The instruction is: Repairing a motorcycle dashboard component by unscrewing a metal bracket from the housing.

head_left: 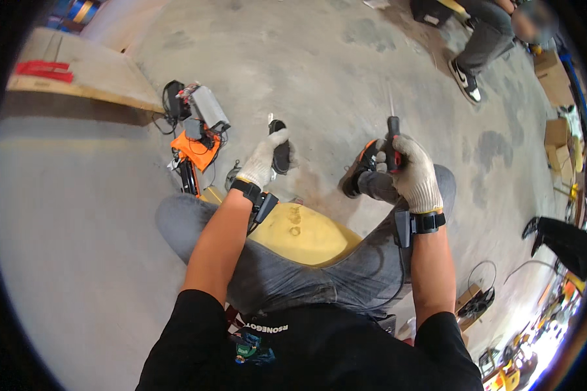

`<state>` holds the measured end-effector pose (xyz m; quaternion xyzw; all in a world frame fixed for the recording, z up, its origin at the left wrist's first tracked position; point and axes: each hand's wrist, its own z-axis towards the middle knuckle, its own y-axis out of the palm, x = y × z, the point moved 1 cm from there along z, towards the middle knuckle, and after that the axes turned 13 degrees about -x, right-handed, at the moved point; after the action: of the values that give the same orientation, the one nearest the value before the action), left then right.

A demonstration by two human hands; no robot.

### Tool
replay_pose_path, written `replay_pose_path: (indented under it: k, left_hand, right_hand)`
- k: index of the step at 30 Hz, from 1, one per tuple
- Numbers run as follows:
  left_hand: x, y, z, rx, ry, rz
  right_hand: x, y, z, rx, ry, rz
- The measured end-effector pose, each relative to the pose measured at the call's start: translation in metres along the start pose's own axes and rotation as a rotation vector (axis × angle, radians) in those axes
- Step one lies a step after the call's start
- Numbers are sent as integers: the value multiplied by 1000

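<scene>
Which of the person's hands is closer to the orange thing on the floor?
Left. The left hand, gloved and holding a dark flat object, is just right of the orange device. The right hand, gripping a black-handled tool, is much farther right.
</scene>
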<state>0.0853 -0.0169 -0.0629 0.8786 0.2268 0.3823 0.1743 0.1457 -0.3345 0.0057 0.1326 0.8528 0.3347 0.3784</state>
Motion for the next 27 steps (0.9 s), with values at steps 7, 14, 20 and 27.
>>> replay_pose_path:
  k: [7, 14, 20, 27]
  left_hand:
    - [28, 3, -73, -267, 206, -246]
    - [30, -1, -115, -188, 374, -283]
    - [19, -13, -111, -280, 413, -300]
    - [10, -13, -88, -263, 379, -289]
  right_hand:
    - [9, -12, 7, 9, -38, -217]
    - [25, -4, -2, 65, 25, -364]
    - [46, 2, -3, 64, 72, -235]
    - [59, 16, 3, 46, 141, -276]
